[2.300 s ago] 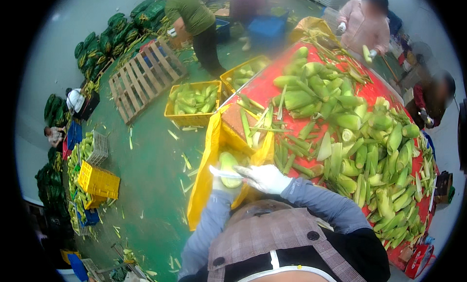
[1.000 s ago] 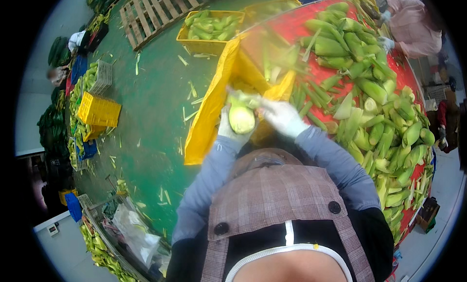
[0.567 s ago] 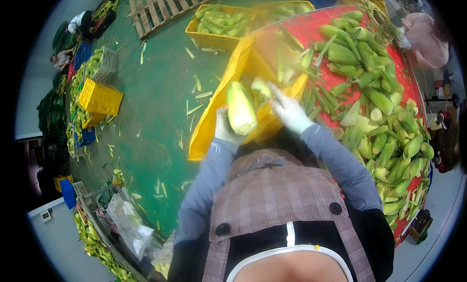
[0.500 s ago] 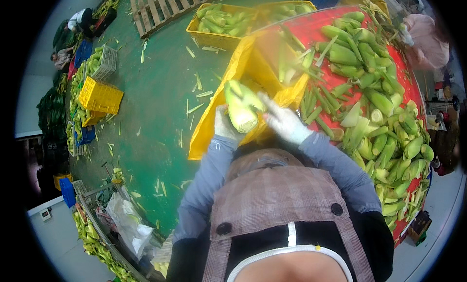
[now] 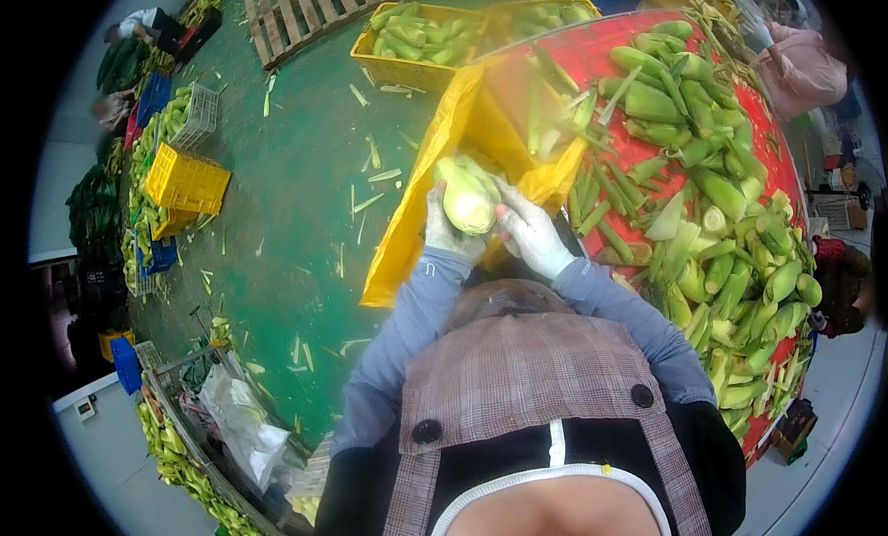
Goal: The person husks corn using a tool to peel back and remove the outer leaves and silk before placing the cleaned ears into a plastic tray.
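My left hand (image 5: 453, 231), in a pale glove, is wrapped round the left side of a husked-leaf ear of corn (image 5: 470, 208), its cut base facing me. My right hand (image 5: 536, 238), gloved too, is closed against the ear's right side, thumb and fingers on the light green husk. What lies between those fingers is partly hidden. Just beyond both hands, a yellow sack (image 5: 407, 231) hangs with its mouth spread. To the right, a red table (image 5: 782, 157) carries a long heap of corn ears (image 5: 712, 184) and loose husk pieces.
Yellow crates (image 5: 407, 71) of corn stand ahead, near a wooden pallet (image 5: 314, 18). More crates, one of them yellow (image 5: 190, 180), line the left side. Husk scraps litter the green floor (image 5: 277, 258). A co-worker in pink (image 5: 805, 69) stands across the table; others work at the far left.
My right hand has come in against the ear, and the husk leaf that stuck out on that side has gone from view. The ear has turned slightly. The co-worker in pink has shifted.
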`<state>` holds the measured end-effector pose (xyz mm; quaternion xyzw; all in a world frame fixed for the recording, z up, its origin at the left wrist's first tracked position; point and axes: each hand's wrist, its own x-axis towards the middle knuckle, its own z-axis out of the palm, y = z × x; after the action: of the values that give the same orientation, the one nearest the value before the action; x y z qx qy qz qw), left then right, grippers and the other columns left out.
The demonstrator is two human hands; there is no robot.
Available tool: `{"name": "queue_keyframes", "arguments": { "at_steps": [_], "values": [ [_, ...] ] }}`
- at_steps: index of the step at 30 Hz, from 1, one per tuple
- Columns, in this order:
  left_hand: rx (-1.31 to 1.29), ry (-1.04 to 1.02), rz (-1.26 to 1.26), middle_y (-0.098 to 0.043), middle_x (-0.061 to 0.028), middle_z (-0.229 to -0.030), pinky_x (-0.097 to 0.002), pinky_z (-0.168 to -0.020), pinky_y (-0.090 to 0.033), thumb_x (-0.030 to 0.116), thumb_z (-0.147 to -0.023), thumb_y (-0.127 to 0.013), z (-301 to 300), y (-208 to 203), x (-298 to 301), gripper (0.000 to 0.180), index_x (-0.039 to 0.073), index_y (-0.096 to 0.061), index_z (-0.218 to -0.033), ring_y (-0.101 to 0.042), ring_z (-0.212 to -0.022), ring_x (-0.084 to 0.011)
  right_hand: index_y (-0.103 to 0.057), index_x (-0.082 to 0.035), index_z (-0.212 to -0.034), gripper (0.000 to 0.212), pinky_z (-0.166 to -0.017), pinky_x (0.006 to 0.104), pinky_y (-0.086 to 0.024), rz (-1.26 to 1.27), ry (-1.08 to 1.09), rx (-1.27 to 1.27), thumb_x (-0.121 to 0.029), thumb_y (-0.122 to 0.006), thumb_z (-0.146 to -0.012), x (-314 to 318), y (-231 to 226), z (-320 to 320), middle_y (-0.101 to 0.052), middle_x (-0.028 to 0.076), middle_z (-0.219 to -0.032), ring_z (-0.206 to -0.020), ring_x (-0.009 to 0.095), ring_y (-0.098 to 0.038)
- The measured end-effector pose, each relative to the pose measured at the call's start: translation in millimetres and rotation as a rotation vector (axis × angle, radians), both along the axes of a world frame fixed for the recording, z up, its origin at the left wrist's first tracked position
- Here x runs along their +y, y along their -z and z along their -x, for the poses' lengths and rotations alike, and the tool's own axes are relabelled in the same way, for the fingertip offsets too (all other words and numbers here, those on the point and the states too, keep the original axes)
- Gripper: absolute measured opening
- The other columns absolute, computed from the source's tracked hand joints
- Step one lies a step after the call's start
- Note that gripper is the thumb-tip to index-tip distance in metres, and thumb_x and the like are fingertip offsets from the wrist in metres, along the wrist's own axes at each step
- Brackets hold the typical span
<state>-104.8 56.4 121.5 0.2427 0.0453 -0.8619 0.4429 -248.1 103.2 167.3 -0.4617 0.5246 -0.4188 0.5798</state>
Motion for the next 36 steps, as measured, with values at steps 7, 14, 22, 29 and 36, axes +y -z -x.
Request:
{"name": "queue_keyframes", "arguments": {
  "at_steps": [7,14,22,29,36],
  "values": [
    [0.106,0.043,0.206,-0.057,-0.0111,-0.120,-0.0425,-0.092,-0.048,0.048,-0.088,-0.049,-5,2,-9,0.055,0.013,-0.046,-0.130,-0.057,-0.107,-0.0288,-0.041,-0.013,-0.138,0.049,-0.056,0.0305,-0.046,0.396,-0.049,0.308,-0.036,-0.046,-0.095,-8,-8,10,-0.061,0.011,-0.084,-0.067,0.022,-0.059],
    [-0.056,0.131,0.070,-0.061,-0.0105,-0.114,-0.0408,-0.081,-0.054,0.043,-0.091,-0.052,-14,-8,0,0.052,0.008,-0.046,-0.129,-0.062,-0.097,-0.0267,-0.047,-0.011,-0.133,0.046,-0.094,0.0333,-0.043,0.322,-0.192,0.449,-0.036,-0.046,-0.095,-24,-15,41,-0.057,0.017,-0.124,-0.113,0.028,-0.057],
    [-0.117,0.328,0.127,-0.054,-0.0229,-0.121,-0.0475,-0.089,-0.051,0.036,-0.078,-0.068,-49,-1,21,0.077,-0.003,-0.034,-0.135,-0.057,-0.108,-0.0367,-0.046,-0.007,-0.132,0.052,-0.058,0.0348,-0.045,0.314,0.200,0.988,-0.041,-0.046,-0.093,-71,90,162,-0.058,0.011,-0.069,-0.059,0.022,-0.056],
    [-0.253,0.188,0.219,-0.058,-0.0123,-0.116,-0.0367,-0.090,-0.048,0.033,-0.082,-0.066,-25,13,21,0.062,0.000,-0.044,-0.129,-0.059,-0.101,-0.0230,-0.055,0.002,-0.116,0.056,-0.053,0.0251,-0.042,-0.402,-0.068,0.037,-0.042,-0.067,-0.083,-29,-23,10,-0.063,0.006,-0.083,-0.055,0.009,-0.051],
    [-0.710,0.274,0.529,-0.060,-0.0107,-0.109,-0.0296,-0.085,-0.047,0.034,-0.089,-0.061,-16,9,5,0.053,-0.003,-0.048,-0.124,-0.058,-0.096,-0.0177,-0.055,0.004,-0.115,0.060,-0.051,0.0236,-0.043,-0.234,-0.088,0.049,-0.042,-0.070,-0.080,-13,16,14,-0.060,0.005,-0.074,-0.059,0.009,-0.054]
  ]
}}
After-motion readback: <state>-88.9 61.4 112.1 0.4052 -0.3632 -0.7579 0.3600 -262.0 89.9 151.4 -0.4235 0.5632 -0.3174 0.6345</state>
